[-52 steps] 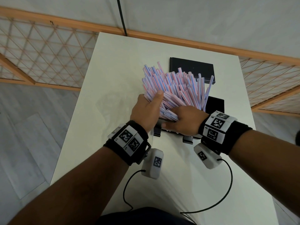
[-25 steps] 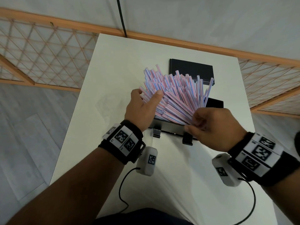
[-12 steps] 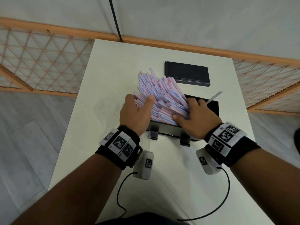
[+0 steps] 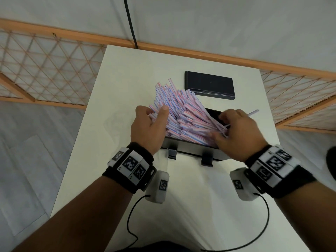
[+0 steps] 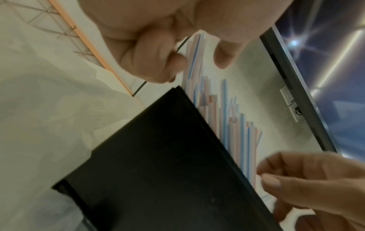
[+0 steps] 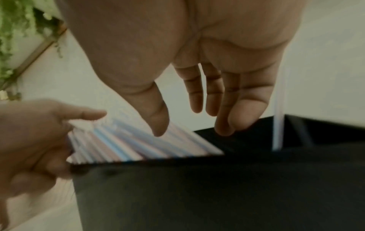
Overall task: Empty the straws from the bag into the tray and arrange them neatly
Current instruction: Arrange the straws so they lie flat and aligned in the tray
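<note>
A thick bundle of pink, blue and white striped straws (image 4: 181, 113) stands in the black tray (image 4: 190, 151) and leans to the far left. My left hand (image 4: 154, 113) grips the bundle's left edge, thumb on top and fingers curled round several straws (image 5: 225, 125). My right hand (image 4: 223, 126) rests against the bundle's right side with relaxed fingers (image 6: 223, 121) near the tray rim (image 6: 197, 187), holding nothing. One stray straw (image 4: 253, 112) sticks out to the right behind that hand. No bag is in view.
A flat black box (image 4: 209, 85) lies on the white table (image 4: 127, 79) just beyond the tray. Two black clips (image 4: 172, 154) jut from the tray's near wall. An orange lattice fence rings the table. Wrist-camera cables trail near my body.
The straws, fanned out to the right a second ago, now lean left in a tighter bundle. My right hand drew back, then pushed in against their right side, leaving one straw apart.
</note>
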Motion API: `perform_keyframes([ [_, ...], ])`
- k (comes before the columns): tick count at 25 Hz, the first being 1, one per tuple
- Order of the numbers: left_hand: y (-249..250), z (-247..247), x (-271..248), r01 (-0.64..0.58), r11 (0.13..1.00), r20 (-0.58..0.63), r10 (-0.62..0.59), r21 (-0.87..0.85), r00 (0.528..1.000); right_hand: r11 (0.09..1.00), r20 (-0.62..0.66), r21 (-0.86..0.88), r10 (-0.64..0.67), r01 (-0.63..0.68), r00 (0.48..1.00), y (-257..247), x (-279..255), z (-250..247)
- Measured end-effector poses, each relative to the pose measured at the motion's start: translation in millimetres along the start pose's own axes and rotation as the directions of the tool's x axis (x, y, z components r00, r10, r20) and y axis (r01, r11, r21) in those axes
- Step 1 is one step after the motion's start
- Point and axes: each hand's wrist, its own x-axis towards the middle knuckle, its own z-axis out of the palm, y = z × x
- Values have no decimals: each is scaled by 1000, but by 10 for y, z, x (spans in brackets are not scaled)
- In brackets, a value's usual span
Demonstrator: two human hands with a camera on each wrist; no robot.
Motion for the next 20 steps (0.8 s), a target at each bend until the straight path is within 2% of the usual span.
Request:
perform_keyframes([
  [4, -46, 29, -8, 26, 998, 26, -25, -49, 999, 989, -92, -70, 127, -134, 988, 268, -107, -276],
  [7, -31, 46, -33, 21, 999, 12, -21, -39, 1000, 964, -195, -37, 252, -264, 948, 467, -28, -376],
  [8, -20, 47, -39, 22, 999, 5, -22, -41, 1000, 947, -187, -7, 314, -321, 931, 523, 24, -399],
  [10, 2, 50, -38, 39, 998, 1, -39, -46, 999, 913, -82, -3, 407, -409, 910, 592, 152, -408],
  [12, 10, 58, -33, 52, 998, 0, -52, -47, 999, 930, -2, -41, 365, -364, 931, 599, 241, -382],
  [13, 13, 61, -35, 52, 998, 0, -52, -46, 999, 949, -11, -47, 311, -311, 950, 582, 264, -375],
  [15, 13, 56, -35, 53, 998, 6, -52, -41, 999, 975, -86, -38, 213, -217, 973, 460, 277, -442],
  [18, 7, 48, -29, 46, 998, 16, -45, -49, 999, 998, -217, 5, 66, -67, 974, 166, 295, -640],
  [20, 3, 57, -27, 45, 997, 14, -45, -59, 999, 999, -217, 22, -28, 34, 976, -70, 359, -688],
])
